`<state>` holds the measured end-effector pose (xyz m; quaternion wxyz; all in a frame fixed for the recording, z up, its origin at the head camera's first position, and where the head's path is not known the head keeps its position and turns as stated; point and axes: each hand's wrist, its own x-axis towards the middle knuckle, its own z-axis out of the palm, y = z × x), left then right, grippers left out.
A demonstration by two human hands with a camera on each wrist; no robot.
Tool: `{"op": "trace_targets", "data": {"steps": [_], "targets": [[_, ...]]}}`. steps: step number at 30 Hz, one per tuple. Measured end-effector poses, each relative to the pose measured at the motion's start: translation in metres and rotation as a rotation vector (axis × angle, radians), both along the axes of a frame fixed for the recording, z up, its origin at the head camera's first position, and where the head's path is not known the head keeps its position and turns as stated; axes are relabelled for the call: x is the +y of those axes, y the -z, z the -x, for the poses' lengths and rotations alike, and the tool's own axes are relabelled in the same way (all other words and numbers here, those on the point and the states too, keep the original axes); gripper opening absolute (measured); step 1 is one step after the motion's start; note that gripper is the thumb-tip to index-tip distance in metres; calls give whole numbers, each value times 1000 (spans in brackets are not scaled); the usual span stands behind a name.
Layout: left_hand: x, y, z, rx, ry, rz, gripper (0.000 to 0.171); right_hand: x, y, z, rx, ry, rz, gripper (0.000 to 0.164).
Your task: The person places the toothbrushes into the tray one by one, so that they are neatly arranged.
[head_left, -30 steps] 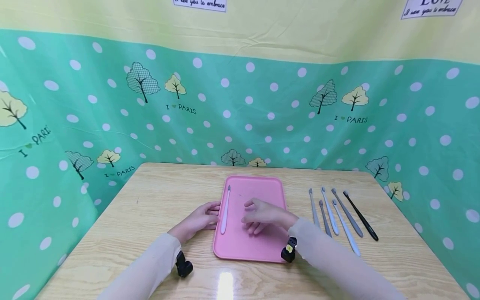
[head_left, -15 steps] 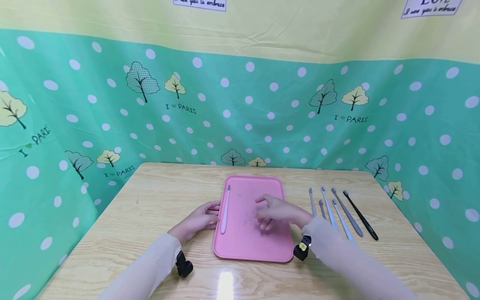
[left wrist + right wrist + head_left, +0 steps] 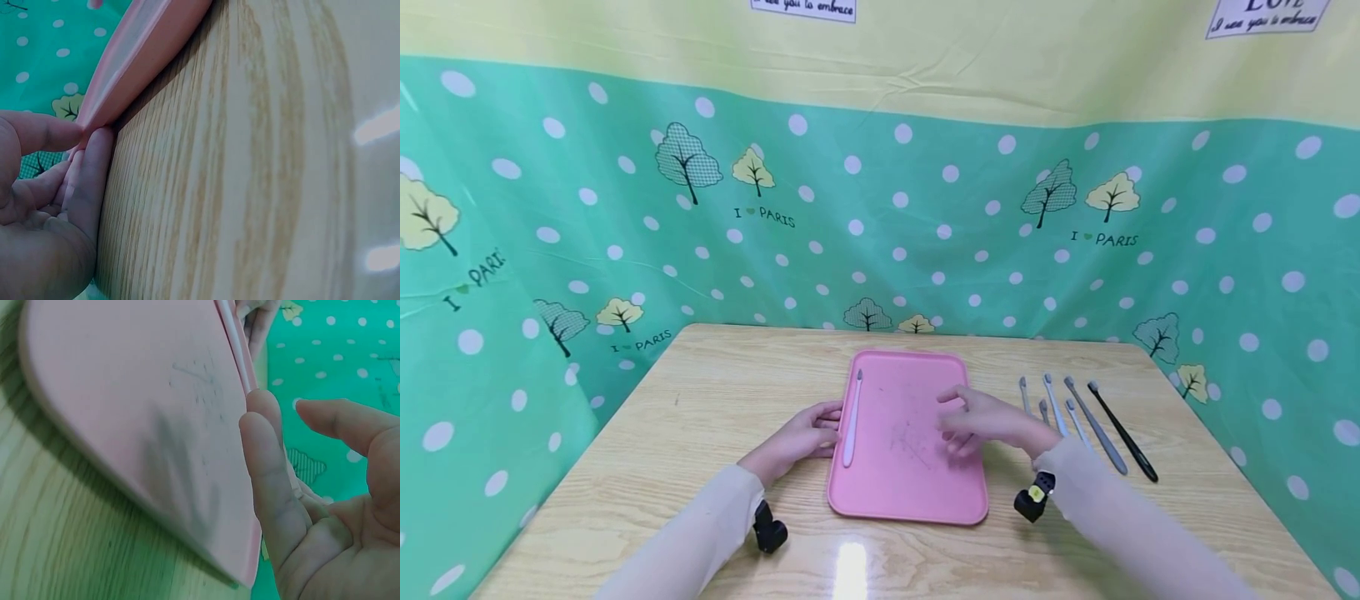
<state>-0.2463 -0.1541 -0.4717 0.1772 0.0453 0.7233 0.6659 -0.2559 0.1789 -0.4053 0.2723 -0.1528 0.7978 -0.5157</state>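
A pink tray point(image 3: 902, 492) lies on the wooden table with a pale toothbrush point(image 3: 851, 429) lengthwise along its left side. My left hand point(image 3: 797, 437) holds the tray's left edge; in the left wrist view, thumb and finger point(image 3: 92, 178) pinch the rim. Over the tray's right side hovers my right hand point(image 3: 988, 421), fingers loosely bent and nothing in them. In the right wrist view a gap separates its thumb point(image 3: 340, 419) from the other fingers, and its blurred shadow falls on the tray.
Right of the tray several toothbrushes lie roughly side by side, among them a black toothbrush point(image 3: 1123, 433) outermost and a grey toothbrush point(image 3: 1097, 427) beside it. My right forearm point(image 3: 1120, 508) covers the lower ends of some. A green dotted curtain point(image 3: 925, 250) hangs behind the table point(image 3: 737, 375).
My empty right hand has moved rightward across the tray, from near its middle to its right edge. The left hand, the tray and the toothbrushes have stayed put.
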Motion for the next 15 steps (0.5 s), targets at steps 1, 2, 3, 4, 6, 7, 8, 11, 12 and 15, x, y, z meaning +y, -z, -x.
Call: {"op": "trace_targets", "data": {"steps": [1,2,3,4,6,7,8,11,12,15], "targets": [[0,0,0,0,1,1,68,3,-1,0,-4,5,5,67],[0,0,0,2,2,0,68,6,-1,-1,-6,7,10,68],[0,0,1,6,3,-2,68,9,-1,-1,-9,10,15,68],[-1,0,1,8,4,-2,68,12,-2,-1,-12,14,15,68],[-1,1,1,10,3,-5,68,17,-3,-1,-15,19,18,68],[-1,1,1,11,2,-6,68,20,-3,-1,-14,22,16,68],[-1,1,1,12,2,-8,68,22,-4,-1,-11,24,10,69],[-1,-1,0,10,5,-10,69,30,-6,-2,-7,29,-5,71],[-1,-1,0,9,6,-7,68,32,-6,-3,-7,29,-12,72],[-1,-2,-1,7,9,7,68,40,-7,-5,-13,37,-33,74]]}}
